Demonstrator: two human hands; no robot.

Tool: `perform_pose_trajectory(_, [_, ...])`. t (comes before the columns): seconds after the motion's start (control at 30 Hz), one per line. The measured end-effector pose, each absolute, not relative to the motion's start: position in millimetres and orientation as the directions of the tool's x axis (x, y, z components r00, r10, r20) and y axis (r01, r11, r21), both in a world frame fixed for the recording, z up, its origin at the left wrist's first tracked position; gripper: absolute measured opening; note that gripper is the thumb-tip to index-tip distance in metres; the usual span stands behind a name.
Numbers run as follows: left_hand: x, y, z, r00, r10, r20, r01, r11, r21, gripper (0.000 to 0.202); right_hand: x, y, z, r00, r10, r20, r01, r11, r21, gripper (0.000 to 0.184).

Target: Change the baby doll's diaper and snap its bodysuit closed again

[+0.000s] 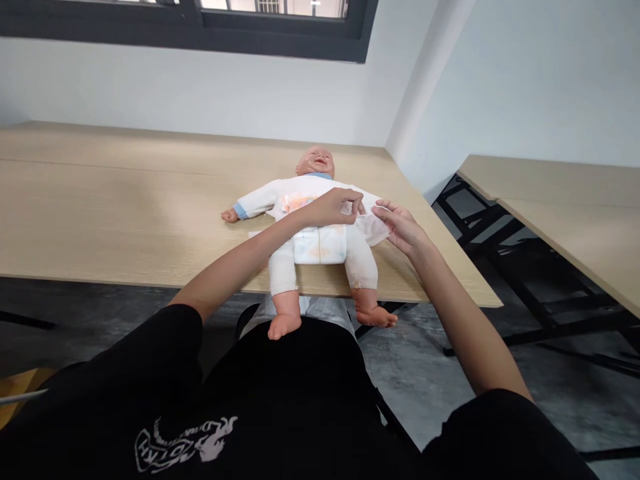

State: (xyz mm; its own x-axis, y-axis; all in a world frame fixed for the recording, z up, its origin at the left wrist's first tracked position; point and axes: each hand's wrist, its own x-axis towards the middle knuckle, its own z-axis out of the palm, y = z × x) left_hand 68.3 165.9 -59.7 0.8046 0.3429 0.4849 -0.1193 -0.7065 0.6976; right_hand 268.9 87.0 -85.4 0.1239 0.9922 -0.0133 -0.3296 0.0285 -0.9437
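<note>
A baby doll (pixel 310 200) in a white top with blue cuffs lies on its back on the wooden table (pixel 125 207), its legs hanging over the near edge. It wears a white nappy (pixel 320 245). My left hand (pixel 334 205) is over the doll's chest, fingers pinched on a thin white sheet (pixel 373 225) by the doll's right-side sleeve. My right hand (pixel 400 227) holds the same sheet from the other side, fingers curled on it.
A second wooden table (pixel 565 200) stands to the right across a gap, with black metal frames (pixel 480 220) beneath. A small white scrap (pixel 254 235) lies beside the doll. White walls and a dark window frame are behind.
</note>
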Motion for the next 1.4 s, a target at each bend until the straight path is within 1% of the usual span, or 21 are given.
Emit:
perform_pose_trajectory(0.2, [68.8,166.6,-58.8,0.829,0.321,0.458,-0.104,-0.716,0.69,0.008,271.6,91.3,-89.5,0.149,0.989,0.013,-0.386,0.07,-0.92,0.022])
perform_pose_trajectory(0.3, [69.5,165.3,-58.2,0.831,0.34,0.439,-0.055,-0.737,0.674,0.004,272.3,91.7,-90.2,0.177,0.984,-0.017,-0.385,0.053,-0.922,0.018])
perform_pose_trajectory(0.33, [69.9,165.2,-58.3,0.828,0.352,0.436,-0.028,-0.751,0.659,0.006,271.9,91.5,-89.5,0.196,0.98,-0.034,-0.384,0.045,-0.922,0.017])
perform_pose_trajectory(0.4, [70.6,166.0,-58.5,0.828,0.355,0.434,0.031,-0.802,0.597,0.012,270.4,90.8,-86.6,0.243,0.968,-0.064,-0.391,0.037,-0.92,0.018])
perform_pose_trajectory(0.47, [70.8,168.0,-58.1,0.833,0.348,0.43,0.102,-0.861,0.498,0.026,268.6,90.3,-82.8,0.306,0.948,-0.092,-0.393,0.038,-0.919,0.018])
perform_pose_trajectory(0.53, [70.0,170.7,-56.7,0.825,0.377,0.42,0.201,-0.892,0.405,0.037,267.6,90.3,-79.7,0.39,0.915,-0.106,-0.373,0.052,-0.926,0.019])
perform_pose_trajectory(0.6, [68.6,173.1,-54.5,0.798,0.455,0.395,0.334,-0.88,0.338,0.042,267.7,90.5,-78.5,0.469,0.88,-0.079,-0.331,0.092,-0.939,0.02])
perform_pose_trajectory(0.67, [67.2,175.1,-52.9,0.793,0.511,0.331,0.43,-0.855,0.289,0.048,268.4,91.0,-79.1,0.525,0.851,-0.02,-0.284,0.153,-0.946,0.02])
perform_pose_trajectory(0.73, [66.6,176.8,-52.8,0.821,0.508,0.26,0.447,-0.856,0.26,0.056,267.8,92.0,-80.0,0.541,0.84,0.035,-0.261,0.207,-0.943,0.019])
perform_pose_trajectory(0.77, [66.7,177.7,-53.3,0.835,0.492,0.248,0.431,-0.864,0.262,0.056,266.4,92.9,-80.1,0.541,0.839,0.049,-0.261,0.223,-0.939,0.019])
perform_pose_trajectory(0.8, [66.9,178.6,-54.0,0.839,0.473,0.267,0.404,-0.872,0.275,0.053,264.0,94.2,-79.8,0.534,0.843,0.058,-0.268,0.234,-0.935,0.018])
perform_pose_trajectory(0.83, [67.2,179.4,-54.6,0.83,0.457,0.321,0.371,-0.881,0.295,0.048,260.6,95.8,-79.1,0.522,0.851,0.066,-0.276,0.242,-0.93,0.017])
perform_pose_trajectory(0.9, [67.5,180.5,-55.3,0.775,0.412,0.479,0.284,-0.904,0.318,0.039,251.3,99.7,-76.6,0.501,0.86,0.099,-0.275,0.267,-0.924,0.016])
perform_pose_trajectory(0.97, [67.4,180.4,-54.4,0.731,0.334,0.595,0.192,-0.938,0.29,0.03,240.8,103.9,-73.5,0.498,0.851,0.167,-0.233,0.317,-0.919,0.016])
perform_pose_trajectory(1.0, [67.0,180.0,-53.3,0.739,0.29,0.608,0.152,-0.951,0.269,0.022,236.0,105.6,-72.1,0.5,0.841,0.205,-0.202,0.343,-0.917,0.016])
perform_pose_trajectory(1.03, [66.7,179.3,-51.9,0.765,0.256,0.591,0.117,-0.957,0.264,0.014,232.1,107.0,-70.9,0.505,0.829,0.239,-0.167,0.366,-0.916,0.017])
perform_pose_trajectory(1.07, [66.2,178.6,-50.2,0.799,0.238,0.552,0.09,-0.955,0.281,0.009,229.1,107.9,-70.1,0.509,0.818,0.267,-0.134,0.382,-0.914,0.017])
perform_pose_trajectory(1.13, [65.7,177.4,-46.5,0.864,0.242,0.442,0.078,-0.931,0.357,0.014,226.6,108.6,-69.7,0.512,0.804,0.304,-0.081,0.397,-0.914,0.017])
perform_pose_trajectory(1.2, [65.9,177.0,-43.0,0.903,0.274,0.331,0.119,-0.9,0.419,0.019,227.4,108.0,-70.8,0.514,0.797,0.318,-0.046,0.395,-0.917,0.017])
perform_pose_trajectory(1.3, [68.9,177.6,-40.8,0.937,0.294,0.19,0.192,-0.885,0.424,0.025,230.7,106.3,-73.4,0.521,0.791,0.32,-0.004,0.377,-0.926,0.021])
perform_pose_trajectory(1.4, [73.7,179.4,-43.3,0.949,0.291,0.12,0.219,-0.884,0.414,0.03,231.3,104.6,-75.2,0.515,0.789,0.336,0.034,0.373,-0.927,0.023])
